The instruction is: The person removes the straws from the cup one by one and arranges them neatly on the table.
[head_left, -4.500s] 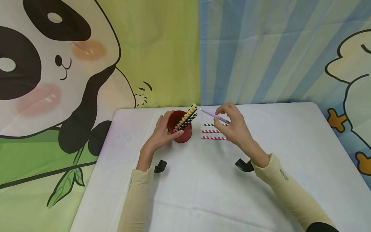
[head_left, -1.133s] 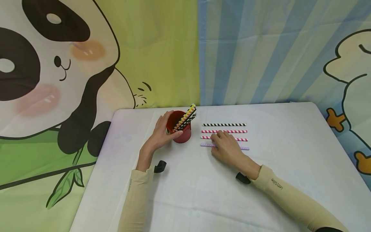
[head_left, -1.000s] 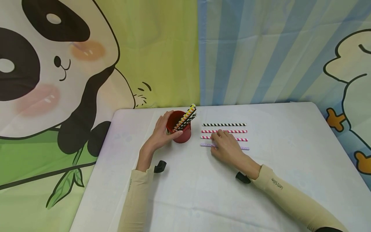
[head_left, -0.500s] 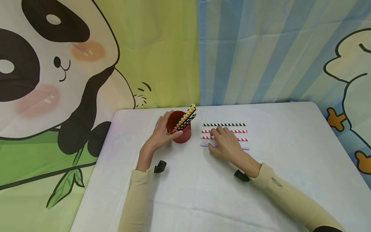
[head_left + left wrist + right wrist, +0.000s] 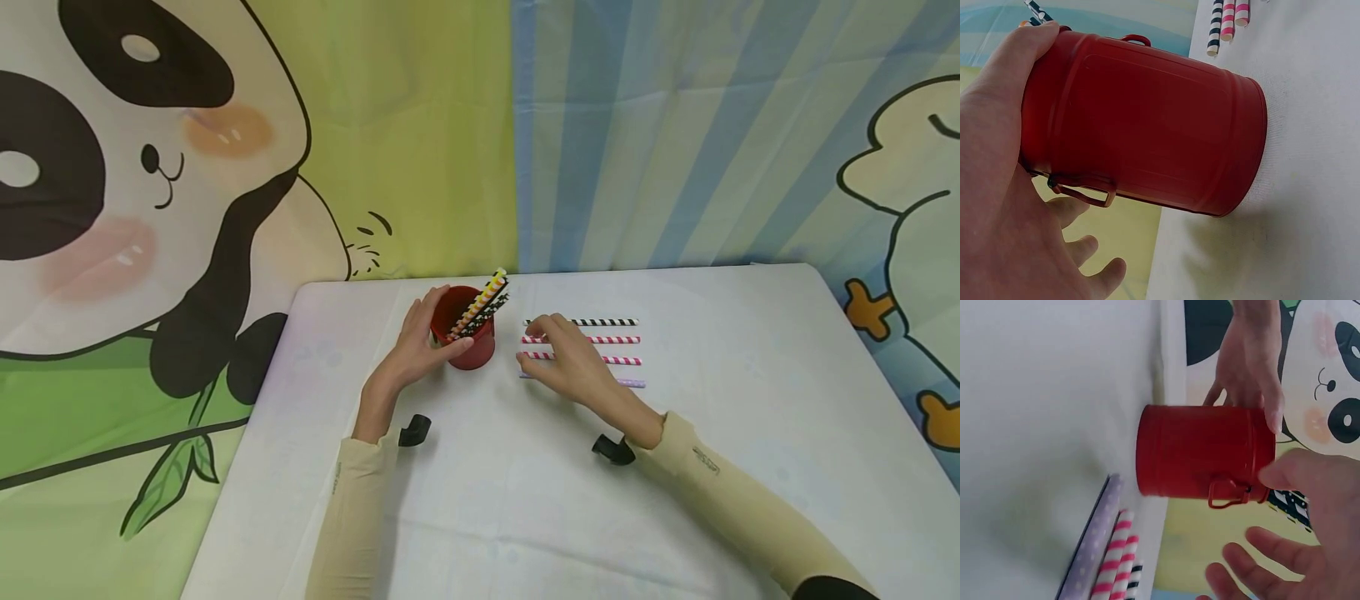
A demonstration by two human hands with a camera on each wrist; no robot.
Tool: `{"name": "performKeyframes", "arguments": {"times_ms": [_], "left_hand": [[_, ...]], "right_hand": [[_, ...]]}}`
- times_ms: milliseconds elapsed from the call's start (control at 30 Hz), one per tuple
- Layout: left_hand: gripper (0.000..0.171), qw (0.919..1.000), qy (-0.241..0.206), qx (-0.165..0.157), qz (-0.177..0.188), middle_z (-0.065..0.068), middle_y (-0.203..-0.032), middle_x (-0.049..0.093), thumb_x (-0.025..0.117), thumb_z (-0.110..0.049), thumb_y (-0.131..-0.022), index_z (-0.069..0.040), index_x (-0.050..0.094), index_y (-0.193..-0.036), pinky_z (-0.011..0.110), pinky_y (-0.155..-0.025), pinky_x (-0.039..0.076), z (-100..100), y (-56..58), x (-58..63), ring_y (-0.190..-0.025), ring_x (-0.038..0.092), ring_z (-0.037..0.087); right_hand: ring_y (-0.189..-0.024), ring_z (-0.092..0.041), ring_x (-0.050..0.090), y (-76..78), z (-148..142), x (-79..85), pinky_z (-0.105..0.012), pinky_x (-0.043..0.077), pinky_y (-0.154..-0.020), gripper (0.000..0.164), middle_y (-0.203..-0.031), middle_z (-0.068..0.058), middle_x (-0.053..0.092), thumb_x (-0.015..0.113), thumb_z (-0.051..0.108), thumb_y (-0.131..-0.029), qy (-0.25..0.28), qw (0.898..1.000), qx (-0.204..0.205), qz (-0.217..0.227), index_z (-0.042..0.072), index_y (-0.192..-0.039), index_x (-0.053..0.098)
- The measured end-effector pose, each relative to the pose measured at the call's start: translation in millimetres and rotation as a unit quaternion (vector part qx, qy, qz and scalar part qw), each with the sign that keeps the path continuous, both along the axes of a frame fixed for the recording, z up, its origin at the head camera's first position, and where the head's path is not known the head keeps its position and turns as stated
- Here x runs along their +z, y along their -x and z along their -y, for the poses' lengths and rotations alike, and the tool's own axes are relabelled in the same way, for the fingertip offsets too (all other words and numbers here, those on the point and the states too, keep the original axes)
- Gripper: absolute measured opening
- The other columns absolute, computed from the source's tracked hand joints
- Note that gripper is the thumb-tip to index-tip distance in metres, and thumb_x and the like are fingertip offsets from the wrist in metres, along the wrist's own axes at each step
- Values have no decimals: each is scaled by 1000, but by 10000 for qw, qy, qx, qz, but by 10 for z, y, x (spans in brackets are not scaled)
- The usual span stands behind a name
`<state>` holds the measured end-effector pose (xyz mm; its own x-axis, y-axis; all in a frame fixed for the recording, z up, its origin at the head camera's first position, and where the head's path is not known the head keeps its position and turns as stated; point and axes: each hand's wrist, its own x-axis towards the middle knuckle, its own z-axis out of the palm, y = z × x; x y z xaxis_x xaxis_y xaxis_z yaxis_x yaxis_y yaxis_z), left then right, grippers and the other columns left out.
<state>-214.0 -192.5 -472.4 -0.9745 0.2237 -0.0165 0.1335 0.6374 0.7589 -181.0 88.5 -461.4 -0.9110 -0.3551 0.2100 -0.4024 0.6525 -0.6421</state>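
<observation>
A small red metal bucket (image 5: 477,357) with side handles stands near the table's back edge, and several patterned paper straws (image 5: 480,310) lean out of it. My left hand (image 5: 415,343) holds the bucket from the left, thumb at the near rim, other fingers on the far side. To its right, a black-striped straw (image 5: 611,322), two pink-striped straws (image 5: 621,340) and a spotted purple straw (image 5: 632,384) lie in parallel. Over their left ends hovers my right hand (image 5: 573,362), fingers spread apart and holding nothing; it partly hides them in the head view.
The white table (image 5: 480,500) runs up to a hanging cloth printed with a panda (image 5: 150,167) and a striped area. Black wrist mounts (image 5: 613,450) stick out from the beige sleeves.
My right hand earlier pinched the purple straw in the air. That straw now lies nearest me in the row, and the hand has lifted off and shifted left. The left hand has stayed on the bucket.
</observation>
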Motion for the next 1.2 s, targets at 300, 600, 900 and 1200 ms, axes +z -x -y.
{"name": "performKeyframes", "arguments": {"times_ms": [300, 600, 900, 1200], "left_hand": [[93, 9999, -63, 8, 99, -5, -160, 29, 74, -59, -82, -46, 19, -156, 71, -115, 26, 1, 4, 0, -156, 3, 31], [94, 10000, -73, -63, 9, -6, -157, 33, 74, -58, -82, -40, 21, -157, 69, -115, 28, 6, 5, 12, -155, 10, 28], [93, 10000, -47, -68, -15, -7, -160, 30, 73, -61, -82, -43, 19, -156, 70, -116, 25, 14, 13, -12, -156, 5, 30], [92, 9999, -32, -103, -58, -5, -161, 30, 73, -59, -83, -43, 19, -157, 71, -116, 22, 15, 22, -11, -156, 3, 36]], "right_hand": [[-111, -27, 59, 119, 189, 97, -46, 50, -96, 39, -117, -9, 62, 72, 34, -91, 1009, 9935, -234, 465, 10, -118, 59], [-115, -31, 58, 212, 389, 106, -53, 49, -96, 44, -122, -13, 63, 72, 35, -92, 1667, 9817, -384, 832, 9, -125, 57], [-114, -26, 58, 314, 552, 31, -46, 51, -90, 39, -118, -15, 63, 71, 34, -91, 1824, 9773, -655, 853, 6, -114, 56], [-112, -25, 59, 366, 661, 9, -44, 52, -89, 39, -118, -8, 62, 69, 37, -92, 1863, 9758, -826, 789, 12, -120, 59]]}}
